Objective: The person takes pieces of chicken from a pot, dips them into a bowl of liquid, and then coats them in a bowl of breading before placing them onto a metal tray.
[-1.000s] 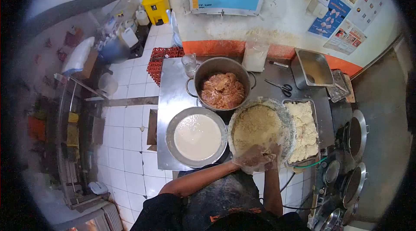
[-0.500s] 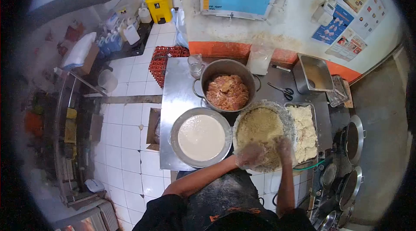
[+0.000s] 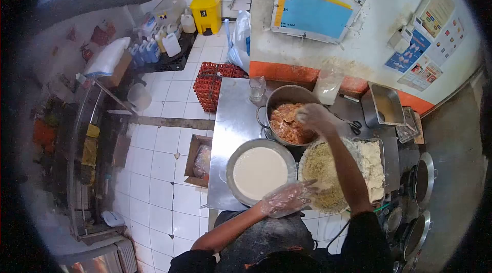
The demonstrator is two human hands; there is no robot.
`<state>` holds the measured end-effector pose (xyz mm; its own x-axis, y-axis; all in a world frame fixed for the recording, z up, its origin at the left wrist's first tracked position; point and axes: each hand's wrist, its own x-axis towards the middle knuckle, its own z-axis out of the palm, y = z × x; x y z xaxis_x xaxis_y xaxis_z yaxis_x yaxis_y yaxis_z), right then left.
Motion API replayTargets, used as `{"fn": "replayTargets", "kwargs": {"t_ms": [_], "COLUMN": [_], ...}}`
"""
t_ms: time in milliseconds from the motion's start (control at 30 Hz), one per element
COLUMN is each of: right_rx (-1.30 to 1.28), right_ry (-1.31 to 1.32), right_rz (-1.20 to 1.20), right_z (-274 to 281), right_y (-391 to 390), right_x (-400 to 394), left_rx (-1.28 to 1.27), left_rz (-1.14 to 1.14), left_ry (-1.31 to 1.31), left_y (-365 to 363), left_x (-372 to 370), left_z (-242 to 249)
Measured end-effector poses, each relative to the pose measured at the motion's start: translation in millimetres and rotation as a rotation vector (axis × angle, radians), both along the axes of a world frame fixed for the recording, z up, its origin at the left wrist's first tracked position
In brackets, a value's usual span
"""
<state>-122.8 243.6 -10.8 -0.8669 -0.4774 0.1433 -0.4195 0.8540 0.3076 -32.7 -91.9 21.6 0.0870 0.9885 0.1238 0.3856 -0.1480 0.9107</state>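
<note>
My left hand (image 3: 288, 199), in a clear plastic glove, hovers with fingers stretched out near the front of a basin of white batter (image 3: 260, 168) and the breading bowl. My right hand (image 3: 316, 119), dusted pale, reaches over the right side of a large metal pot (image 3: 272, 127) full of raw marinated meat pieces (image 3: 288, 122). Its fingertips are at the meat but blurred. Below that forearm lies a wide bowl of beige breading flour (image 3: 320, 168), partly covered by the arm. Coated pieces (image 3: 372, 168) fill a metal tray to its right.
A clear jug (image 3: 257, 88) stands left of the pot. Scissors (image 3: 353, 125) and a deep steel container (image 3: 382, 104) are at the back right. Pans (image 3: 423, 181) sit lower right. On the floor are red egg trays (image 3: 212, 86) and an open carton (image 3: 198, 160).
My right hand has left the breading bowl and moved up to the meat pot. My left hand has drawn back from the bowl, its fingers now spread. The whole view has shifted.
</note>
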Motion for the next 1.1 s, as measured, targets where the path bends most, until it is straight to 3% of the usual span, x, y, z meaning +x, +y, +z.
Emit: {"fn": "replayTargets", "kwargs": {"t_ms": [67, 100, 167, 200, 267, 300, 367, 400, 433, 500, 533, 667, 733, 767, 833, 867, 933, 967, 1033, 1100], "right_rx": [-0.505, -0.501, -0.482, -0.478, -0.306, -0.363, -0.461, -0.386, -0.372, -0.946, -1.387, -1.089, -1.464, -1.469, -1.094, -1.100, -1.163, -1.171, -1.414, -1.546], "right_ry": [-0.299, -0.298, -0.478, -0.478, -0.307, -0.435, -0.675, -0.531, -0.547, -0.227, -0.053, -0.177, -0.378, -0.375, 0.030, 0.025, -0.124, -0.128, -0.209, -0.279], "right_rz": [-0.299, -0.298, -0.803, -0.789, -0.367, -0.421, -0.555, -0.516, -0.523, -0.564, -0.610, -0.772, -0.853, -0.859, -0.660, -0.658, -0.772, -0.771, -0.471, -0.451], "right_z": [38.2, 24.7, -32.3, -66.1, -127.3, -91.6, -1.4, -36.8, -12.9, 69.1, 27.2, 28.2, 53.8, 37.7, -11.1, 0.6, 56.8, 59.6, 60.1, 59.0], "right_y": [-64.5, -76.4, -80.9, -68.8, -41.8, -53.3, -85.7, -54.4, -56.3, -80.2, -59.8, -40.0, -57.0, -59.5, -63.7, -83.3, -147.4, -165.3, -188.5, -192.1], "right_x": [-48.2, -58.6, -94.6, -110.4, -115.2, -114.7, -111.6, -118.3, -100.4, -41.4, -23.9, 2.7, 25.7, 40.5, 70.1, 77.7, 85.4, 89.5, 96.2, 104.3], "left_rx": [-0.153, -0.148, -0.022, -0.014, 0.249, 0.236, 0.172, 0.174, 0.055, -0.097, -0.072, 0.028, 0.072, 0.066, 0.038, 0.032, 0.275, 0.267, -0.035, -0.068], "left_rz": [0.095, 0.095, 0.337, 0.350, 0.442, 0.441, 0.716, 0.712, 0.768, 0.821, 0.800, 0.688, 0.637, 0.631, 0.631, 0.637, 0.599, 0.602, 0.675, 0.702], "left_ry": [-0.853, -0.853, -0.766, -0.763, -0.689, -0.703, -0.315, -0.327, -0.436, -0.595, -0.605, -0.580, -0.497, -0.497, -0.973, -0.972, -0.594, -0.591, -0.982, -0.999], "left_y": [-13.0, -18.8, -28.4, -36.6, -60.2, -73.3, -93.3, -99.7, -103.9, -99.6, -94.3, -54.7, -34.3, -28.6, -17.1, -14.1, -11.1, -16.9, -30.3, -44.8], "left_x": [-2.2, -4.8, -19.6, -29.1, -37.3, -40.2, -59.9, -69.3, -74.7, -79.0, -82.2, -101.6, -111.3, -113.0, -111.1, -111.1, -111.7, -108.2, -98.8, -93.8], "left_z": [-3.9, -1.8, 5.4, 2.4, -9.0, -5.1, 17.3, 24.5, 29.8, 24.7, 12.3, -57.0, -85.6, -63.0, 2.2, -12.2, -53.2, -46.1, -23.1, -39.1]}}
